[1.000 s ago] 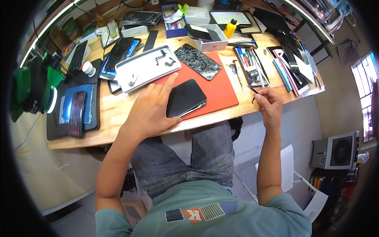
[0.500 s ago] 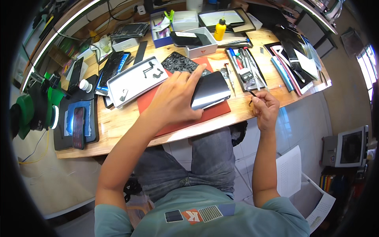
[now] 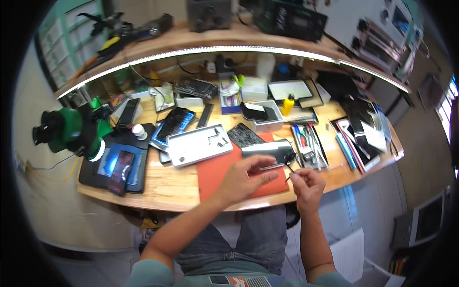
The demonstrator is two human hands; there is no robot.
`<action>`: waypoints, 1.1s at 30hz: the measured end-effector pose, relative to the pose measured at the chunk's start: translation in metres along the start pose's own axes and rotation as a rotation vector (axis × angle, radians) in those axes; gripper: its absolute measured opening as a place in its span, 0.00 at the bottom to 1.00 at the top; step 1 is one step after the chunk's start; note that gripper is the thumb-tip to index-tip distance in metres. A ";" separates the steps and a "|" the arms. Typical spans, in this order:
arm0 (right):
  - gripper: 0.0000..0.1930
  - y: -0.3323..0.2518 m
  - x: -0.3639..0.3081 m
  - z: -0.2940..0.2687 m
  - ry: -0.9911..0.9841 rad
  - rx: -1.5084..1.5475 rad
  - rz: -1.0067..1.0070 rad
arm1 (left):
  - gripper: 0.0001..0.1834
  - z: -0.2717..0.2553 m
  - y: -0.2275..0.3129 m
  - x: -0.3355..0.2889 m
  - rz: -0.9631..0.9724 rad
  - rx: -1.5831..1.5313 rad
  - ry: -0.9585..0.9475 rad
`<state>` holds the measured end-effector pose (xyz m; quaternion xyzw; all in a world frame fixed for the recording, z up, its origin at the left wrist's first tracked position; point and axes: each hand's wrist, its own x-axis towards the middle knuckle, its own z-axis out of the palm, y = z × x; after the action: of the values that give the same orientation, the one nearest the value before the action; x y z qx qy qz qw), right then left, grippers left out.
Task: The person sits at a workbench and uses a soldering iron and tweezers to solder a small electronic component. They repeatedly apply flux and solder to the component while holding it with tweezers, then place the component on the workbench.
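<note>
A dark, glossy phone (image 3: pixel 260 149) lies on the red-orange mat (image 3: pixel 213 174), partly behind my left fingers. My left hand (image 3: pixel 244 181) is at its near side, fingers and thumb apart with nothing between them. Just right of it, my right hand (image 3: pixel 310 185) pinches a thin dark piece (image 3: pixel 290 167), with a small black blob at its far end over the phone's right side. Its exact kind cannot be made out. Left of the phone, a white shallow tray (image 3: pixel 196 147) holds several small black parts. A black speckled panel (image 3: pixel 245 135) lies behind the phone.
A tool tray (image 3: pixel 311 148) with pens and slim tools stands right of the phone. Behind are a yellow bottle (image 3: pixel 288 105) and an open white box (image 3: pixel 267 125). At left, a green-and-black microscope (image 3: pixel 71 131) rises beside a phone (image 3: pixel 121 173) on a black pad.
My view has tilted up, showing the shelf above. My left hand has let go of the phone, which now lies lower on the mat. My right hand has come in beside it.
</note>
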<state>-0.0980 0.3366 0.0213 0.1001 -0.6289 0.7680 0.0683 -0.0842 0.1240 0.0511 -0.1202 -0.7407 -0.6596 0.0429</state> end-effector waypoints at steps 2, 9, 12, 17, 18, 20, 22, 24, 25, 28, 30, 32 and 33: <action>0.03 -0.006 -0.004 0.038 -0.165 0.006 -0.013 | 0.15 -0.001 -0.013 -0.024 0.017 -0.238 0.168; 0.09 -0.052 0.006 0.123 -0.646 -0.428 -0.103 | 0.09 -0.068 -0.021 -0.106 0.083 -0.398 0.545; 0.09 -0.103 0.039 0.165 -0.711 -0.376 -0.240 | 0.09 -0.110 -0.047 -0.136 0.018 -0.207 0.595; 0.12 -0.201 0.112 0.316 -0.751 -0.600 -0.727 | 0.09 -0.133 -0.057 -0.155 -0.036 -0.184 0.547; 0.15 -0.212 0.135 0.354 -0.728 -0.684 -0.805 | 0.09 -0.130 -0.062 -0.155 -0.016 -0.111 0.536; 0.21 -0.227 0.161 0.421 -0.649 -0.800 -0.808 | 0.10 -0.122 -0.061 -0.150 0.047 0.051 0.535; 0.26 -0.225 0.197 0.479 -0.538 -0.877 -0.872 | 0.09 -0.119 -0.061 -0.150 0.103 0.077 0.540; 0.27 -0.228 0.203 0.523 -0.565 -0.853 -0.716 | 0.08 -0.120 -0.068 -0.152 0.140 0.093 0.574; 0.25 -0.227 0.206 0.544 -0.579 -0.843 -0.684 | 0.07 -0.123 -0.069 -0.156 0.148 0.096 0.594; 0.16 -0.212 0.225 0.588 -0.623 -0.760 -0.586 | 0.06 -0.125 -0.065 -0.157 0.202 0.175 0.692; 0.15 -0.214 0.249 0.603 -0.430 -0.728 -0.786 | 0.06 -0.123 -0.063 -0.156 0.241 0.214 0.721; 0.17 -0.218 0.296 0.598 -0.293 -0.673 -0.953 | 0.06 -0.122 -0.061 -0.153 0.268 0.258 0.710; 0.19 -0.227 0.305 0.589 -0.309 -0.874 -1.051 | 0.06 -0.125 -0.060 -0.153 0.259 0.286 0.714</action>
<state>-0.3016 -0.2012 0.4216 0.4621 -0.7509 0.2870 0.3744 0.0378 -0.0245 -0.0246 0.0313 -0.7425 -0.5392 0.3962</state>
